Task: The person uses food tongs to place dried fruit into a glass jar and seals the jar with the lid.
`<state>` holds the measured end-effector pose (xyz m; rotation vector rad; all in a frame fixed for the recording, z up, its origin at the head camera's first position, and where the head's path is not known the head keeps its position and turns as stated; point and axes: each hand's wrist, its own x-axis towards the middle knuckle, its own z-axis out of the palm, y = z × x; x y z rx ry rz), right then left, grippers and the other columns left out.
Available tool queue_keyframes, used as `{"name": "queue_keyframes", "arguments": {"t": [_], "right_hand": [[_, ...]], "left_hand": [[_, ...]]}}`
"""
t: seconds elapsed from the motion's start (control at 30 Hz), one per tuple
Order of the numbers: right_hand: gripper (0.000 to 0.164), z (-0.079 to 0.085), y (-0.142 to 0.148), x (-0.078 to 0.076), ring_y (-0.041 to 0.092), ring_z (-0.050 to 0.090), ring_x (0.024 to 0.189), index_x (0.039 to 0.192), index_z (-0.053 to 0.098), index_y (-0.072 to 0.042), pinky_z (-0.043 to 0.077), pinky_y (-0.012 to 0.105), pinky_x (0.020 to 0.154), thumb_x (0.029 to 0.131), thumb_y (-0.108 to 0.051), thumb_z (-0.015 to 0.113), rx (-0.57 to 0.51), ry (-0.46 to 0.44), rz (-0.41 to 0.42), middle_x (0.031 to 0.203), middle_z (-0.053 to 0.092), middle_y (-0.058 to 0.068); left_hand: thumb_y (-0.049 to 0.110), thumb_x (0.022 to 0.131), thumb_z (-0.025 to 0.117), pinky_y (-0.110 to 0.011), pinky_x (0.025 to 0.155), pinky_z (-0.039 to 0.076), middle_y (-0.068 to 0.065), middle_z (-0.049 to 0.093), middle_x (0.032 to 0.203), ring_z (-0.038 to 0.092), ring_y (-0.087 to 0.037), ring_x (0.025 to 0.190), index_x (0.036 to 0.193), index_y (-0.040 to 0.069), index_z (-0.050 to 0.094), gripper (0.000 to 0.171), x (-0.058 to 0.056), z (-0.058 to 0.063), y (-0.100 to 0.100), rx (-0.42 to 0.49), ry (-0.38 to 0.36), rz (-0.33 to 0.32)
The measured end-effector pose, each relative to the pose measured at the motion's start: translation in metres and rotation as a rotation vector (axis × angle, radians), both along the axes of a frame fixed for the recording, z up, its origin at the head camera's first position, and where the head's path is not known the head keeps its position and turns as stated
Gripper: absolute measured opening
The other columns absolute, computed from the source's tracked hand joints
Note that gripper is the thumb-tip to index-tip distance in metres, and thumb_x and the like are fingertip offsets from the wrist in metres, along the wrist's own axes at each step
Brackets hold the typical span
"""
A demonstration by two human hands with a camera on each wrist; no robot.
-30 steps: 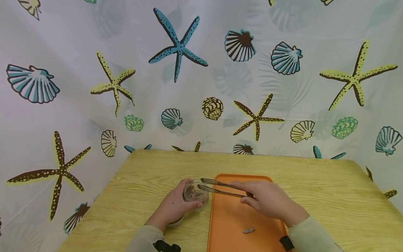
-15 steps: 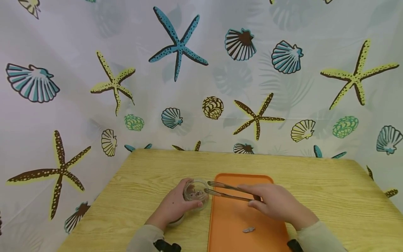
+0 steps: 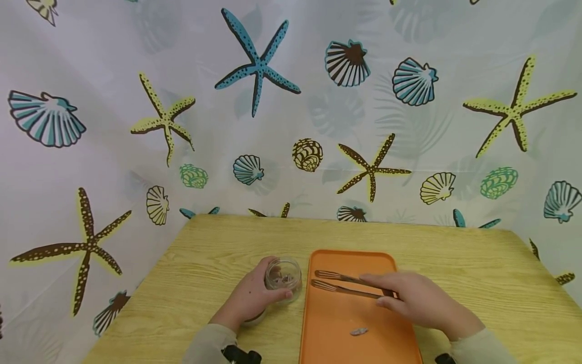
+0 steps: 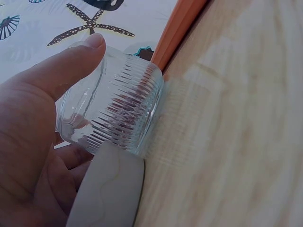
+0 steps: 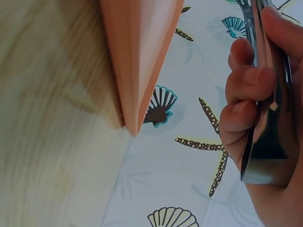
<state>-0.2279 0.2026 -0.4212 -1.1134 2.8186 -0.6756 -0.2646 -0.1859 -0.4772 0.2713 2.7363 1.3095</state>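
Note:
My left hand grips a clear glass jar beside the tray, with several small greyish-brown pieces inside it. Ribbed glass shows in the left wrist view, where the thumb lies along the jar. Metal tongs are in my right hand, above the orange tray. Their slotted tips stand apart with nothing between them, just right of the jar. Curled fingers hold the tongs in the right wrist view. One small greyish piece lies on the tray, nearer to me than the tongs.
A pale round-edged object stands next to the jar, mostly hidden by the left wrist in the head view. The wood-patterned table is backed by a white curtain printed with starfish and shells.
The right hand has drawn the tongs rightward and slightly towards me, from over the jar's mouth to above the tray. The left hand and jar have stayed in place.

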Motion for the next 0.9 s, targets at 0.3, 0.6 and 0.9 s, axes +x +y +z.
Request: {"name": "queue_keyframes", "arguments": {"t": [0.3,0.6,0.9], "right_hand": [[0.047,-0.006,0.024,0.012,0.001,0.058,0.089,0.148,0.056,-0.029,0.049,0.03,0.075,0.102,-0.034,0.062,-0.014,-0.054,0.008,0.119,0.066,-0.016],[0.05,-0.014,0.047,0.019,0.006,0.062,0.099,0.147,0.057,-0.027,0.051,0.03,0.074,0.1,-0.042,0.061,-0.011,-0.17,0.063,0.122,0.068,-0.009],[0.048,-0.019,0.064,0.022,0.005,0.062,0.105,0.146,0.058,-0.026,0.052,0.028,0.074,0.1,-0.04,0.063,-0.02,-0.272,0.103,0.134,0.064,-0.002]], "left_hand": [[0.054,0.079,0.084,-0.056,0.105,0.041,-0.006,0.055,0.145,0.052,-0.029,0.13,0.155,0.018,0.038,0.096,0.001,0.0,-0.001,0.021,-0.005,-0.01],[0.055,0.079,0.084,-0.056,0.104,0.042,-0.006,0.054,0.146,0.052,-0.029,0.131,0.155,0.02,0.037,0.096,0.001,-0.003,-0.003,0.025,-0.012,-0.014],[0.053,0.08,0.083,-0.057,0.105,0.041,-0.005,0.054,0.146,0.051,-0.029,0.132,0.156,0.018,0.036,0.096,0.001,-0.003,-0.003,0.034,-0.002,-0.021]]}}
